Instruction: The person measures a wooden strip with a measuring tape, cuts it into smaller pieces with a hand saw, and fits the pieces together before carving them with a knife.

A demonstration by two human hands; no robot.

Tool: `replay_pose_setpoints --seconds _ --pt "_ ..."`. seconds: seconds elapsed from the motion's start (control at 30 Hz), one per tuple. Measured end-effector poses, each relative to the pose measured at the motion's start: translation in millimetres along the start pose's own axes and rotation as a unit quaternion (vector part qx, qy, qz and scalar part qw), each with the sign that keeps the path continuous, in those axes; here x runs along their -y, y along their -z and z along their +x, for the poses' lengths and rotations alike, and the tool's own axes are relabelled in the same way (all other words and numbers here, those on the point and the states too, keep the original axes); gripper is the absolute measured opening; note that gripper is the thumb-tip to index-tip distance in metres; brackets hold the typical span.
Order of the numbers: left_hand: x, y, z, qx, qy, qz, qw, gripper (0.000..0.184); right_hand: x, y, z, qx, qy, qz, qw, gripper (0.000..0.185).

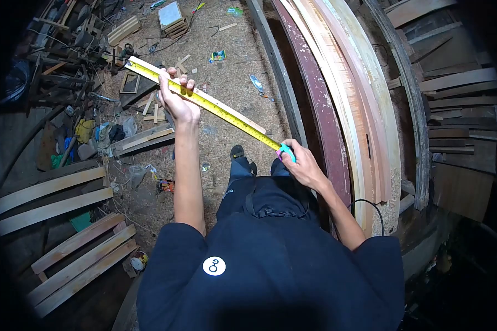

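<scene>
Though aslant, strip (235, 112) in left fingers (190, 84)

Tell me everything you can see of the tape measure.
The tape measure has a turquoise case with a bit of pink, plastic by its look, gripped in the right hand. Its yellow blade, with dark markings too small to read, is pulled out nearly straight, running away toward the person's left, along a pale wooden strip. The left hand holds strip and blade together near the far end. Whether the blade is locked cannot be told.
</scene>
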State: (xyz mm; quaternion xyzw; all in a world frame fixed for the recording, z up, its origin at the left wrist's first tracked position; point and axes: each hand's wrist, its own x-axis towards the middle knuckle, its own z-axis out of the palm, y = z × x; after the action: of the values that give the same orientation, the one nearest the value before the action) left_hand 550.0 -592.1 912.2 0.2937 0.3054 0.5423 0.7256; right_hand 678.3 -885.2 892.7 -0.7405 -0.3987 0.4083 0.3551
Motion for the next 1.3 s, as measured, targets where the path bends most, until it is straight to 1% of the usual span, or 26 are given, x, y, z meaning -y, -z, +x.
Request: replay_pose_setpoints --seconds 0.03,0.07,0.13,0.23,0.37,0.43,0.57,0.63,0.67,0.77,0.97,1.07,1.17,1.3 --pt "-4.3 -8.6 -5.1 -0.004 0.003 0.006 1.000 0.026 2.1 0.5 0.7 0.012 -0.023 0.016 1.000 0.032" --pt "-1.8 -6.1 -1.0 -0.004 0.003 0.006 1.000 0.026 2.9 1.6 1.1 0.012 -0.023 0.016 1.000 0.032" --pt "5.8 2.7 11.3 -0.008 -0.027 -0.022 0.999 0.025 2.7 3.6 1.9 0.006 -0.021 0.051 0.998 0.032" --pt "9.9 12.1 16.7 0.011 -0.003 -0.034 0.999 0.024 1.1 3.9 1.7 0.001 -0.017 0.055 0.998 0.030" --pt "4.8 -2.3 6.7 0.001 -0.015 -0.021 1.000 0.025 -0.2 3.1 1.9 0.001 -0.018 0.062 0.998 0.030" --pt "-3.0 -12.9 -4.1 0.012 0.021 -0.005 1.000 0.025 1.1 2.3 0.9 0.007 -0.035 0.079 0.996 0.029" --pt "-1.1 -7.8 -2.1 0.043 0.037 -0.022 0.998 0.026 -5.4 -3.4 -0.3 -0.004 -0.016 0.073 0.997 0.029" --pt "-3.4 -20.7 -8.0 0.016 0.003 -0.023 1.000 0.027 -3.6 -3.2 -0.9 -0.016 -0.005 0.069 0.998 0.029" --pt "-3.8 -21.2 -9.4 0.015 0.003 -0.023 1.000 0.027 -4.0 -3.2 -1.1 -0.016 -0.005 0.068 0.998 0.029" --pt "-3.7 -21.2 -11.8 0.035 0.006 -0.040 0.999 0.027 -3.6 -1.2 -2.6 -0.014 0.012 0.065 0.998 0.029" --pt "-0.5 -18.4 -10.9 0.051 -0.010 -0.045 0.998 0.025 3.9 3.6 -4.5 0.025 -0.016 0.076 0.997 0.030" --pt "-1.4 -21.1 -13.5 0.038 -0.013 -0.035 0.999 0.024 2.2 0.8 -5.4 0.010 -0.012 0.077 0.997 0.029" --pt "-2.7 -22.0 -15.4 0.028 -0.008 -0.030 0.999 0.023 0.1 -4.8 -4.4 -0.017 -0.013 0.047 0.999 0.029" --pt "6.3 -15.4 -11.3 0.031 -0.031 -0.039 0.998 0.024 5.6 -8.9 -2.5 -0.029 0.000 0.059 0.998 0.030"
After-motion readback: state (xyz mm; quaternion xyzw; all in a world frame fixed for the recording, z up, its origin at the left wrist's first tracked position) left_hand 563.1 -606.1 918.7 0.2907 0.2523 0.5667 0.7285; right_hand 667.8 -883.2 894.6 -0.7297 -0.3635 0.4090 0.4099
